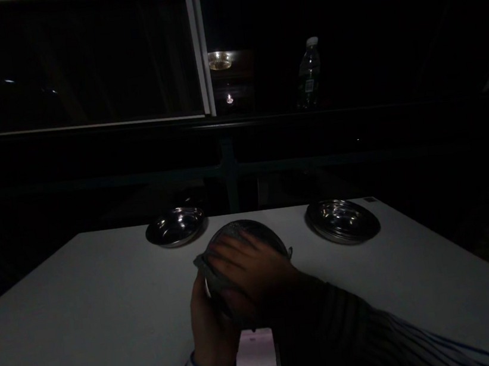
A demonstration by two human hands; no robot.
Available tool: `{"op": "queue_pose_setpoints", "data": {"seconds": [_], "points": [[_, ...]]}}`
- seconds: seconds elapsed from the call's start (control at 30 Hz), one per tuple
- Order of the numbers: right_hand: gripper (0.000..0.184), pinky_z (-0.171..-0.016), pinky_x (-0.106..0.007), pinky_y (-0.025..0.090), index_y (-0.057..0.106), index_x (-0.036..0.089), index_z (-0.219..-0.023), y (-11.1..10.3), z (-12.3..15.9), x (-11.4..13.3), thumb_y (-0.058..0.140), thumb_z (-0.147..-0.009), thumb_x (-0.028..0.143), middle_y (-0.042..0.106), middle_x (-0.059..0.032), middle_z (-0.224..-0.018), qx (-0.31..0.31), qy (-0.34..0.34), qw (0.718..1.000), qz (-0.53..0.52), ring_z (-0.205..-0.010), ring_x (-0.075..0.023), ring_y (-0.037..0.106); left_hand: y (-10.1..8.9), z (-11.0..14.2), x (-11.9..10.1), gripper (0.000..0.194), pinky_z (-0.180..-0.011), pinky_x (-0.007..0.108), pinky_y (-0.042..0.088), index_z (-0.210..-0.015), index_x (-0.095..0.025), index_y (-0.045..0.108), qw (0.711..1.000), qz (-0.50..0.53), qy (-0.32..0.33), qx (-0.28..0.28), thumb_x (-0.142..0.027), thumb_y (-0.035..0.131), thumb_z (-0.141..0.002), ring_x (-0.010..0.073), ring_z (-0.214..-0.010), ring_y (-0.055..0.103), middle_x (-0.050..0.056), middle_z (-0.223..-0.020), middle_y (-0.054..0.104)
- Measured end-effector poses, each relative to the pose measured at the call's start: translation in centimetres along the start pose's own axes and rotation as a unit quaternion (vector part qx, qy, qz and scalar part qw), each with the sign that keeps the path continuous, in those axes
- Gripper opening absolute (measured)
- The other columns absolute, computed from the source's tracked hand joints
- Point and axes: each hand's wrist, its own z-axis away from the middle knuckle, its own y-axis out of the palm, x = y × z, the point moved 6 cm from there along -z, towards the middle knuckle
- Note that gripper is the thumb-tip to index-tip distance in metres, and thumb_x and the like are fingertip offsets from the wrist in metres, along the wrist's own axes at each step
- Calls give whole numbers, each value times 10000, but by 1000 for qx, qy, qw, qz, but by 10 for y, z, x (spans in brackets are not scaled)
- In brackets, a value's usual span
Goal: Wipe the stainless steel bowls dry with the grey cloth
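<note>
In the middle of the head view, a round stainless steel bowl is tilted up over the table. My left hand grips it from the left and below, with the thumb side along its rim. A dark grey cloth lies against the bowl. My right hand is laid over that cloth and presses it onto the bowl, fingers stretched toward the upper left. Part of the bowl is hidden under the cloth and my right hand.
On the white table, one steel bowl stands at the far left and a low stack of steel bowls at the far right. A phone showing a timer is at the bottom. Behind are a clear bottle and a dark window.
</note>
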Motion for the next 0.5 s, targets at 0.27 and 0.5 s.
{"op": "queue_pose_setpoints", "data": {"seconds": [0.27, 0.5], "points": [[458, -1044, -534, 305, 447, 85, -1281, 20, 41, -12, 388, -915, 353, 459, -156, -1348, -31, 64, 995, 76, -1304, -283, 319, 4, 7, -7, 224, -521, 249, 495, -770, -152, 667, 998, -43, 6, -39, -307, 511, -814, 152, -505, 609, 32, -604, 676], [510, -1080, -486, 275, 385, 116, -1339, 13, 28, -12, 356, -922, 409, 410, -123, -1396, 4, 52, 997, 52, -1324, -246, 299, 4, 6, -4, 221, -558, 262, 517, -877, -161, 674, 999, -32, 11, -36, -280, 496, -822, 179, -591, 653, 51, -670, 704]]}}
